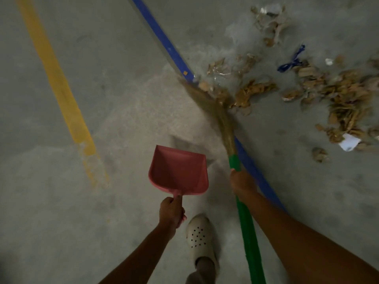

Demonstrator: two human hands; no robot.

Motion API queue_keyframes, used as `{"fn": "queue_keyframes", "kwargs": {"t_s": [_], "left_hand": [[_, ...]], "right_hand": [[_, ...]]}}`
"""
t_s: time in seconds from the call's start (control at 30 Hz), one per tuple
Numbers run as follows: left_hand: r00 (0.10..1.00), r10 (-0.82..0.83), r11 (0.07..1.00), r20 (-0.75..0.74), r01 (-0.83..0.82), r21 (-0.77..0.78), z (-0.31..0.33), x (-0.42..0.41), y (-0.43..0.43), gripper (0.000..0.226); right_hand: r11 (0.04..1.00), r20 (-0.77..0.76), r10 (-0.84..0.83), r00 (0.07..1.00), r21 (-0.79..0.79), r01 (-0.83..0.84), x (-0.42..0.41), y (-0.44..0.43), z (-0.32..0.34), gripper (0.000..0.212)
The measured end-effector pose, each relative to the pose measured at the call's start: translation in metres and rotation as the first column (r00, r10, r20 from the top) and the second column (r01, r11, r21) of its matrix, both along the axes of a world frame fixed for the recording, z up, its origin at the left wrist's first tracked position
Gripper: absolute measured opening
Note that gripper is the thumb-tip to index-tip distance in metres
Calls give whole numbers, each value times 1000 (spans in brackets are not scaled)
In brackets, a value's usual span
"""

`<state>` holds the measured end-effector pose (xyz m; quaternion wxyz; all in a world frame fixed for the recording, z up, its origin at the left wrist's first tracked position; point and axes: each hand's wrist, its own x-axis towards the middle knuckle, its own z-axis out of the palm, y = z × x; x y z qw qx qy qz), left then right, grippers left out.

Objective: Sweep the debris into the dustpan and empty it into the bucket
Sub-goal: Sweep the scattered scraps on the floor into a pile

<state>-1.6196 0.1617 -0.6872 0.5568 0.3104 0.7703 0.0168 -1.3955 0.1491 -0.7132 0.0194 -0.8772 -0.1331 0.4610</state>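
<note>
one pink dustpan (178, 171). one broom (247, 226) with a green handle. two hands, the left hand (172, 212) and the right hand (243, 183), each gripping one tool. one pale clog (199, 234). two painted floor lines: one yellow line (59, 83), one blue line (164, 42). one blue ribbon (292, 60). brown debris (344, 95) lies in perhaps four or five loose clusters, its scraps too blurred to count singly.
</note>
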Motion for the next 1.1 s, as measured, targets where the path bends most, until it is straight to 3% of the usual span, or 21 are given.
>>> {"fn": "queue_keyframes", "kwargs": {"t_s": [0.3,0.43,0.6,0.9,1.1], "left_hand": [[988,-157,987,-2,157,-19,2,50,-60,56],[972,-231,973,32,231,-8,10,85,-99,59],[954,-297,955,38,297,-1,20,142,-148,49],[928,-371,926,36,372,-57,32,240,-221,36],[913,-403,913,59,405,-47,42,275,-255,35]], "right_hand": [[974,49,-220,974,-42,223,109,-128,13,51],[906,117,-414,903,-47,421,154,-187,19,57],[868,108,-496,862,25,496,199,-251,39,57],[914,172,-349,921,281,294,235,-359,97,38],[875,182,-393,901,373,307,233,-409,110,34]]}}
